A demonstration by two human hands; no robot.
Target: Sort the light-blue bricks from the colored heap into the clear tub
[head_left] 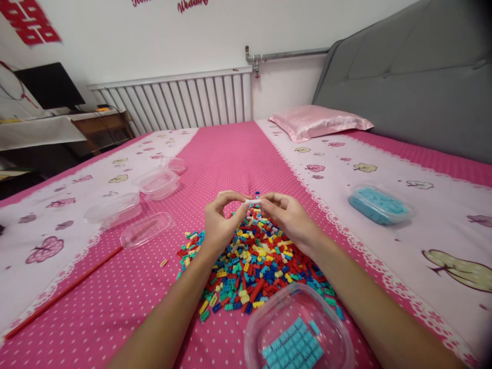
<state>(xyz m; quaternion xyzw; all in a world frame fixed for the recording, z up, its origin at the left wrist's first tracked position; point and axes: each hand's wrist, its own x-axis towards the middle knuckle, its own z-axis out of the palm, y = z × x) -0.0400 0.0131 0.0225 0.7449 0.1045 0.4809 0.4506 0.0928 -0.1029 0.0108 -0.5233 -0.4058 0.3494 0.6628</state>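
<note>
Left hand [226, 218] and right hand [289, 218] share a fingertip grip on a small white piece [252, 201] above a heap of multicoloured plastic bricks [257, 256], mostly loose; light-blue bricks [294, 348] already sit in rows inside a clear plastic tub [250, 328].

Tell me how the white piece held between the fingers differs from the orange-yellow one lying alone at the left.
The white piece is pinched between the left hand and right hand; the orange-yellow piece lies untouched on the pink dotted cloth.
In the picture, the white piece sits nearly level, while the orange-yellow one slants.
Both look small and longer than wide.
</note>
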